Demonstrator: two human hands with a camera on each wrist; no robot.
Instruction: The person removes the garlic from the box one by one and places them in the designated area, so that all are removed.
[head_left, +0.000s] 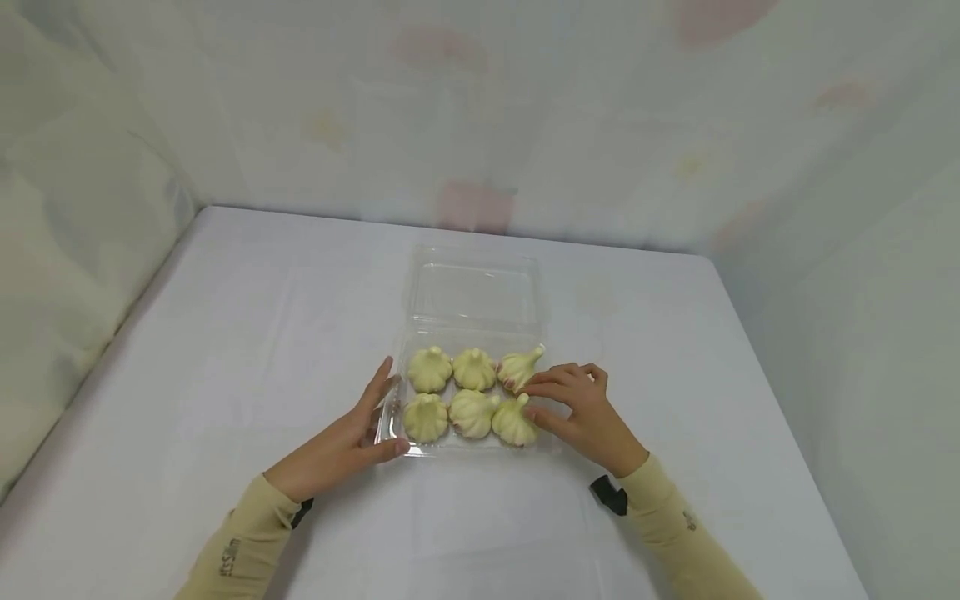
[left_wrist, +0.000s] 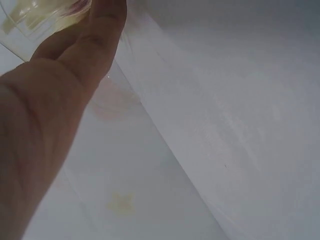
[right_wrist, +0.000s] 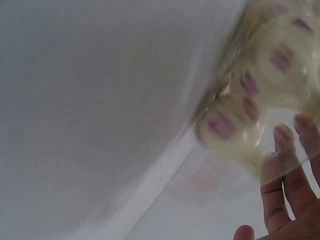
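Note:
In the head view a clear plastic clamshell box (head_left: 457, 446) stands on the table with several pale garlic bulbs (head_left: 474, 369) in two rows. My left hand (head_left: 348, 446) lies along the box's left side, thumb at the front left corner and fingers extended by the wall. My right hand (head_left: 573, 408) is at the right side. Its thumb tip is by the front right garlic bulb (head_left: 513, 422), its fingertips by the back right garlic bulb (head_left: 519, 367). In the right wrist view the fingers (right_wrist: 295, 185) look fairly straight beside the purple-marked bulbs (right_wrist: 225, 125).
The box's clear lid (head_left: 476, 292) lies folded back on the white tabletop (head_left: 247, 333), behind the bulbs. Patterned cloth (head_left: 322, 125) hangs beyond the table's far edge, and light fabric borders the left and right sides.

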